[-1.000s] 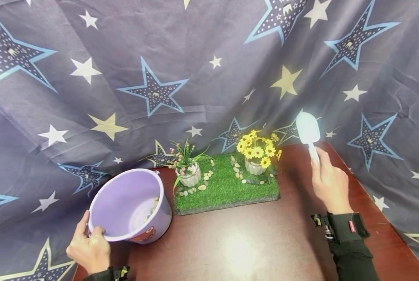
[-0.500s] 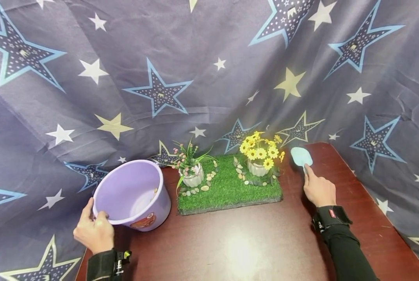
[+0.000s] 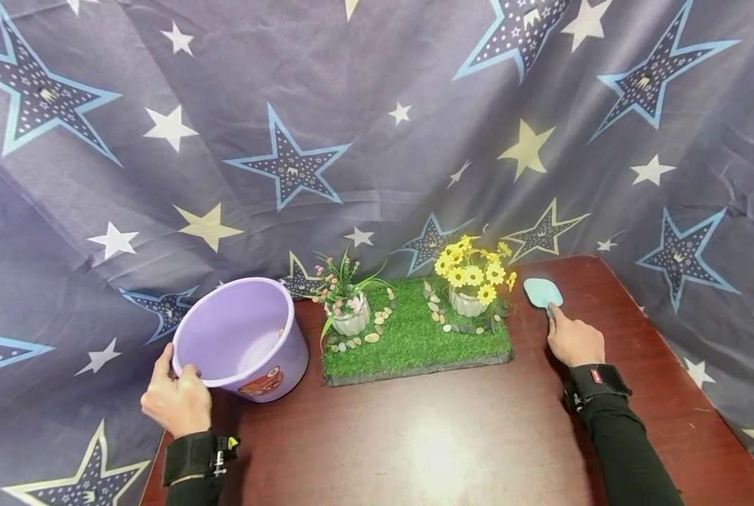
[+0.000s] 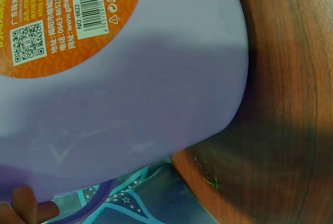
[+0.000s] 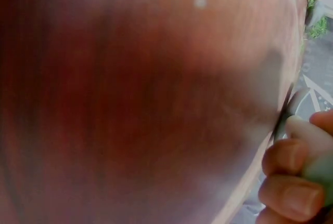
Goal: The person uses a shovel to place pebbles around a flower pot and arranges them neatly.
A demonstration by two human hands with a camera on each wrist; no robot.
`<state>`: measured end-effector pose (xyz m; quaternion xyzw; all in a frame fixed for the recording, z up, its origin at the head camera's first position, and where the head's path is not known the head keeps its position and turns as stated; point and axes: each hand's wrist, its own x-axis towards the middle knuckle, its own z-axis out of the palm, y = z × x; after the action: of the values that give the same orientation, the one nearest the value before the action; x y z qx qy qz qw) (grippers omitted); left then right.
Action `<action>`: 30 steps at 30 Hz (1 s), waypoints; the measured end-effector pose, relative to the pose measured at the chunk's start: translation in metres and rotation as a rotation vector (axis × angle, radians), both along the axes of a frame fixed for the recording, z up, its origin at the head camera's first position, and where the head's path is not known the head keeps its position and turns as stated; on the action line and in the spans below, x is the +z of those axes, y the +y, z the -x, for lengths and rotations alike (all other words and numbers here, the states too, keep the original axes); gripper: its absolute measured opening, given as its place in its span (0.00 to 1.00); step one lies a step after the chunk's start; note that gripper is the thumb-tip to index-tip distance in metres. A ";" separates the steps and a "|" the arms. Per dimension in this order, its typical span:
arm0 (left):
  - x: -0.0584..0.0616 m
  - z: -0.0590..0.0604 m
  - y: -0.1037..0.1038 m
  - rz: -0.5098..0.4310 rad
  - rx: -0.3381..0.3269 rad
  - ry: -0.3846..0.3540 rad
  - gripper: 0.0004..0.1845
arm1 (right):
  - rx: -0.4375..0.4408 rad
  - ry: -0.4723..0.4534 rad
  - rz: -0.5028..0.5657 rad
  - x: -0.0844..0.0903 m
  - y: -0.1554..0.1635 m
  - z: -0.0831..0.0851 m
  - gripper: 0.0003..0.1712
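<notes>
My left hand (image 3: 179, 399) grips the near left rim of a purple bucket (image 3: 291, 362), its thumb over the edge. A few pebbles show inside, mostly hidden by the near wall. The left wrist view shows the bucket's side (image 4: 156, 94) close up, with an orange label (image 4: 67, 21) and my fingertips (image 4: 25, 203) at the lower left. On the right, my right hand (image 3: 575, 342) holds the handle of a light blue toy shovel (image 3: 542, 292), its blade pointing away, low at the tabletop. Curled fingers (image 5: 291, 198) are around the handle in the right wrist view.
Between my hands lies an artificial grass mat (image 3: 408, 351) with rows of pebbles (image 3: 372, 338). A white pot of pink flowers (image 3: 351, 316) and one of yellow flowers (image 3: 468, 302) stand on it. A starry curtain (image 3: 364, 140) hangs behind the brown table (image 3: 377, 436).
My right hand has lowered the shovel from raised upright to the tabletop. The bucket has shifted slightly up in view, showing fewer pebbles, with my left hand still on its rim.
</notes>
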<state>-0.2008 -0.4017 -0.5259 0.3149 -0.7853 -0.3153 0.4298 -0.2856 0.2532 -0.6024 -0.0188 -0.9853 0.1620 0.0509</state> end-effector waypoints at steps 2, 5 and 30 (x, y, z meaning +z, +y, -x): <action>0.001 -0.001 -0.001 -0.001 0.003 -0.004 0.29 | 0.002 -0.025 -0.002 0.001 0.000 0.000 0.28; 0.004 -0.004 -0.003 0.002 0.000 -0.012 0.29 | 0.008 -0.058 -0.009 0.003 -0.001 -0.002 0.28; 0.018 -0.025 -0.009 0.136 -0.080 -0.275 0.30 | -0.019 -0.105 -0.009 0.028 0.000 -0.018 0.45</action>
<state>-0.1760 -0.4104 -0.5076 0.2937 -0.8681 -0.2322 0.3258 -0.2672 0.2532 -0.5748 -0.0365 -0.9871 0.1561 0.0009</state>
